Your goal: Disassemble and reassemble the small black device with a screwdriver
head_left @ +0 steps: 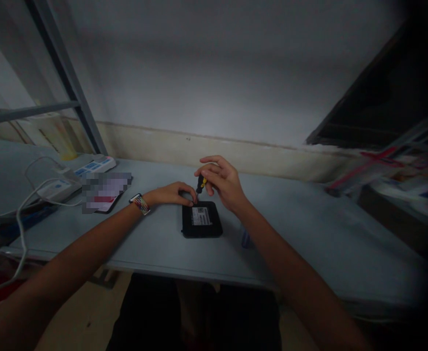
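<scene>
A flat black square box point(214, 229) with rounded corners lies on the table, its white printed label point(201, 216) facing up. My left hand point(173, 193) is at the box's far left corner, fingers curled and the thumb and fingertips closed against the edge there. In my right hand point(224, 183) is a screwdriver point(201, 183) with a black and yellow handle, gripped between thumb and fingers. The screwdriver stands nearly upright, its tip down at that same corner beside my left fingertips. Whatever lies under the tip is too small to make out.
Left on the table point(144, 248) are a phone point(109, 190), a white power strip point(96, 165) and white cables point(22, 224). A blue-purple object point(245, 239) lies partly behind my right forearm. A pale wall point(206, 87) rises behind; a metal frame point(86, 122) stands at left.
</scene>
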Action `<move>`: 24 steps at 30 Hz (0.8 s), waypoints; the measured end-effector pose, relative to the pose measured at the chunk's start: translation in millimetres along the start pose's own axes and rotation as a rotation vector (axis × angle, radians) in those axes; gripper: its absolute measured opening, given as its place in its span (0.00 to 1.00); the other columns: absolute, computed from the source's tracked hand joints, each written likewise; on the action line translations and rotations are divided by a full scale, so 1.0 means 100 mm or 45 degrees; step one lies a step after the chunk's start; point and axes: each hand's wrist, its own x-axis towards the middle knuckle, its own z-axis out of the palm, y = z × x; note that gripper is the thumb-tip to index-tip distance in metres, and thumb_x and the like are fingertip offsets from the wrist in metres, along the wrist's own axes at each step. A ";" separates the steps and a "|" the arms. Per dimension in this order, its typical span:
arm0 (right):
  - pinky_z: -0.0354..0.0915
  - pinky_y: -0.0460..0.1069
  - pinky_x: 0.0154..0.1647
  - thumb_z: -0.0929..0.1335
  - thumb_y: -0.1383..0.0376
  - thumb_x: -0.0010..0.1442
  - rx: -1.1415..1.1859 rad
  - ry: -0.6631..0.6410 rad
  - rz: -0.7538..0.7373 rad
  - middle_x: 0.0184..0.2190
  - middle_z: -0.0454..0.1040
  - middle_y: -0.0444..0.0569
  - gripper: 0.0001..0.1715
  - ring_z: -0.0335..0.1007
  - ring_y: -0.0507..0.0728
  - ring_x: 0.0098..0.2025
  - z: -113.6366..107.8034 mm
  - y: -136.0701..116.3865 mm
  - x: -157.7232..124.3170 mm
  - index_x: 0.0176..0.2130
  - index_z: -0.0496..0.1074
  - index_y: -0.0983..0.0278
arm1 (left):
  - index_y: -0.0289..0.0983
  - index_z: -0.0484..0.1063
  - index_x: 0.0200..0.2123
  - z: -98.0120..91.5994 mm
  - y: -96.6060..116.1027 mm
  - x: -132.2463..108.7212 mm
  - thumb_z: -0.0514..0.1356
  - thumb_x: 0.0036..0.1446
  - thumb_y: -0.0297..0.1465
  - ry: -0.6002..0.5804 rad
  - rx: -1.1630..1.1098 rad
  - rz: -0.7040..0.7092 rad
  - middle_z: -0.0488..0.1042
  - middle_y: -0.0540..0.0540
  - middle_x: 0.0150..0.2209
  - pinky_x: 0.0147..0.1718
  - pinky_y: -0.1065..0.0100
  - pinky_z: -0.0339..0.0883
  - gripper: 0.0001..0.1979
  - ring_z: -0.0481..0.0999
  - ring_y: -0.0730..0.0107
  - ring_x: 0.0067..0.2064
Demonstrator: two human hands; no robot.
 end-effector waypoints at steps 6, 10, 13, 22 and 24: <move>0.60 0.45 0.17 0.79 0.53 0.62 -0.080 -0.022 -0.016 0.44 0.88 0.51 0.16 0.70 0.45 0.19 -0.02 -0.02 -0.02 0.41 0.82 0.62 | 0.39 0.86 0.43 -0.01 -0.01 -0.01 0.73 0.61 0.35 -0.009 0.003 0.004 0.87 0.43 0.44 0.57 0.57 0.73 0.08 0.84 0.61 0.49; 0.59 0.44 0.16 0.84 0.54 0.56 -0.094 0.022 -0.011 0.43 0.88 0.49 0.23 0.68 0.44 0.19 0.01 -0.04 -0.03 0.34 0.73 0.61 | 0.38 0.86 0.43 -0.01 -0.02 -0.01 0.73 0.61 0.35 -0.005 0.011 -0.002 0.87 0.43 0.44 0.56 0.57 0.73 0.09 0.84 0.61 0.49; 0.59 0.44 0.15 0.85 0.54 0.54 -0.038 0.021 0.023 0.36 0.87 0.45 0.25 0.65 0.44 0.17 0.01 -0.03 -0.02 0.36 0.71 0.60 | 0.38 0.85 0.43 -0.01 -0.01 0.00 0.73 0.61 0.36 -0.013 -0.003 -0.012 0.86 0.43 0.44 0.56 0.58 0.73 0.10 0.84 0.61 0.48; 0.61 0.44 0.18 0.79 0.56 0.64 -0.081 -0.097 -0.045 0.37 0.87 0.47 0.12 0.72 0.46 0.21 -0.04 -0.03 -0.03 0.42 0.85 0.61 | 0.38 0.86 0.44 -0.02 -0.01 -0.02 0.72 0.62 0.35 -0.006 0.021 -0.015 0.87 0.44 0.45 0.58 0.58 0.71 0.09 0.84 0.60 0.50; 0.61 0.43 0.18 0.81 0.56 0.61 -0.087 -0.073 -0.066 0.46 0.88 0.49 0.14 0.71 0.45 0.20 -0.02 -0.04 -0.04 0.39 0.81 0.61 | 0.38 0.86 0.44 -0.02 -0.02 -0.01 0.72 0.62 0.34 -0.002 0.029 -0.013 0.87 0.44 0.46 0.58 0.58 0.71 0.09 0.84 0.60 0.51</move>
